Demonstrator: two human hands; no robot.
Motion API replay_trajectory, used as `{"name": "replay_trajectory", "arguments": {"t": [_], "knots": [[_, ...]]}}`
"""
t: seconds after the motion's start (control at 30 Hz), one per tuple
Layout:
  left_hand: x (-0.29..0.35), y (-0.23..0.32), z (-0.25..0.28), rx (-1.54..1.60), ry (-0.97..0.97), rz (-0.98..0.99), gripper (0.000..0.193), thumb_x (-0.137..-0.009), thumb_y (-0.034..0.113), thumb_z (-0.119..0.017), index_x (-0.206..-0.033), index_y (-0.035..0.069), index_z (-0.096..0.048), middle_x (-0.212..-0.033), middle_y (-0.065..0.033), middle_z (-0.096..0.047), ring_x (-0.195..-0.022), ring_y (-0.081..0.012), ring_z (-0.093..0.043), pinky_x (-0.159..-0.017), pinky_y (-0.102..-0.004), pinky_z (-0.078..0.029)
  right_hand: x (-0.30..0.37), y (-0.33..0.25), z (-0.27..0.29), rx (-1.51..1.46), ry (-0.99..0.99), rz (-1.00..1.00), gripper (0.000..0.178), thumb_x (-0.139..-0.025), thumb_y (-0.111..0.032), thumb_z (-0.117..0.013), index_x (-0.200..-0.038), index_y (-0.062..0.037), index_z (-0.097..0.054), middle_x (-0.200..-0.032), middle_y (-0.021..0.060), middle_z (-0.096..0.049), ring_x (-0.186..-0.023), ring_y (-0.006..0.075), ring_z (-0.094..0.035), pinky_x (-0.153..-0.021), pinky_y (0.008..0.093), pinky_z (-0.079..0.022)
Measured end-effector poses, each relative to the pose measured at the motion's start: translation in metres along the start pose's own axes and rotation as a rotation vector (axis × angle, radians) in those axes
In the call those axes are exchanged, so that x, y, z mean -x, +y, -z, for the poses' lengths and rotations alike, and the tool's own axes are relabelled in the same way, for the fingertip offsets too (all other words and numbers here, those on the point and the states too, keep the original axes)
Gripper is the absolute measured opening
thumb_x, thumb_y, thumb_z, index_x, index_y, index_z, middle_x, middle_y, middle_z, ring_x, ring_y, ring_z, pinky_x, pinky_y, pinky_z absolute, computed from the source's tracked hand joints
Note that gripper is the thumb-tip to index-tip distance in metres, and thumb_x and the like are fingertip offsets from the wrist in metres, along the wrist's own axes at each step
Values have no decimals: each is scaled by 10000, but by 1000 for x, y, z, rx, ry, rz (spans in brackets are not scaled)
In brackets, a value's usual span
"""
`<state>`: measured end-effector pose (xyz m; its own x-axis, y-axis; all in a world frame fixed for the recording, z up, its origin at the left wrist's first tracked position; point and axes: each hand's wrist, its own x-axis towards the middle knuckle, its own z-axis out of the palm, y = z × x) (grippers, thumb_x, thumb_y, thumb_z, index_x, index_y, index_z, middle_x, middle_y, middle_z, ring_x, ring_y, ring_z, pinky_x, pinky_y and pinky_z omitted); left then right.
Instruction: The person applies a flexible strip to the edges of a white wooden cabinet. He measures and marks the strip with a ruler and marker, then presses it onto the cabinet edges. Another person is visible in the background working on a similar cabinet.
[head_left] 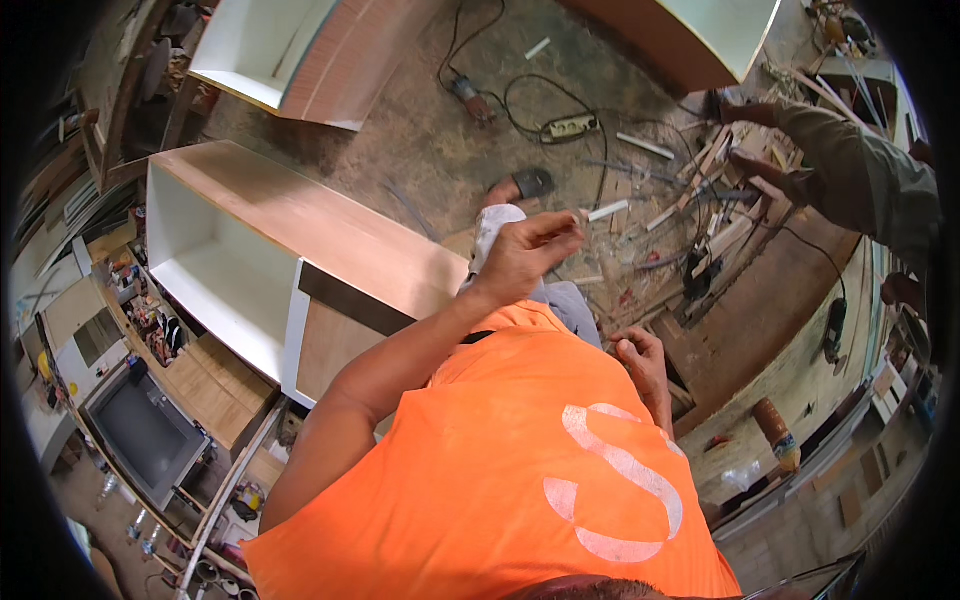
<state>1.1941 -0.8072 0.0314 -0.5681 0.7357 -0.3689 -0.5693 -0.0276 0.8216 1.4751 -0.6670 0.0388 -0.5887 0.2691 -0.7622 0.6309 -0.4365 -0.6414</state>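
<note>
My left hand (535, 250) is raised in front of my orange shirt, thumb and fingers brought together. Something small and pale shows at its fingertips, too small to name. Just beyond them appears a short white strip (608, 210); whether it touches the fingers I cannot tell. Lower and to the right, my right hand (643, 362) stays close to my body, fingers curled in, and whatever they may hold is hidden. Left of my left arm lies a long wooden cabinet (330, 215) with a white interior and a plywood outer face.
Two more cabinet boxes (335, 60) (670, 40) stand farther off. A power strip (570, 127), its cable and a power tool (470, 100) lie on the floor. Wood scraps (715, 240) are heaped at right, beside another person's leg (850, 150). A bottle (778, 435) lies at lower right.
</note>
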Motion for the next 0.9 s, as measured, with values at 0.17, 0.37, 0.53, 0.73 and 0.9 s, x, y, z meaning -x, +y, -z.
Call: {"name": "replay_trajectory", "arguments": {"t": [0.17, 0.37, 0.53, 0.73, 0.9], "knots": [[29, -74, 128, -668, 222, 436, 461, -905, 223, -662, -1314, 20, -598, -1113, -141, -690, -998, -176, -654, -858, -287, -513, 16, 40, 25, -31, 324, -53, 326, -1013, -317, -560, -912, -27, -669, -595, -25, -480, -497, 58, -415, -457, 235, -318], [51, -157, 167, -486, 93, 706, 646, -938, 347, -604, -1472, 41, -409, -1448, -251, -467, -1327, -332, -486, -1054, -377, -419, 20, 76, 39, -64, 431, -167, 369, -1006, -388, -556, -950, -42, -670, -595, -34, -491, -465, 44, -404, -427, 213, -283], [12, -200, 160, -638, -85, 741, 815, -897, 491, -588, -1547, 112, -274, -1594, -237, -194, -1477, -363, -215, -1177, -404, -231, 17, 92, 48, -45, 430, -250, 382, -1004, -405, -553, -963, -46, -676, -595, -29, -496, -464, 51, -422, -427, 219, -301], [-36, -207, 146, -977, -273, 972, 941, -833, 615, -552, -1578, 178, -179, -1620, -236, -91, -1489, -398, -161, -1195, -455, -173, 18, 97, 53, -20, 473, -297, 446, -1000, -451, -539, -979, -30, -684, -597, -26, -481, -463, 67, -432, -415, 235, -326], [-53, -214, 133, -1193, -311, 906, 774, -829, 543, -556, -1485, 166, -391, -1549, -217, -280, -1436, -379, -279, -1174, -463, -211, 19, 93, 56, -41, 507, -386, 523, -983, -513, -538, -1019, -11, -682, -615, -39, -464, -471, 63, -402, -425, 224, -295]]}}
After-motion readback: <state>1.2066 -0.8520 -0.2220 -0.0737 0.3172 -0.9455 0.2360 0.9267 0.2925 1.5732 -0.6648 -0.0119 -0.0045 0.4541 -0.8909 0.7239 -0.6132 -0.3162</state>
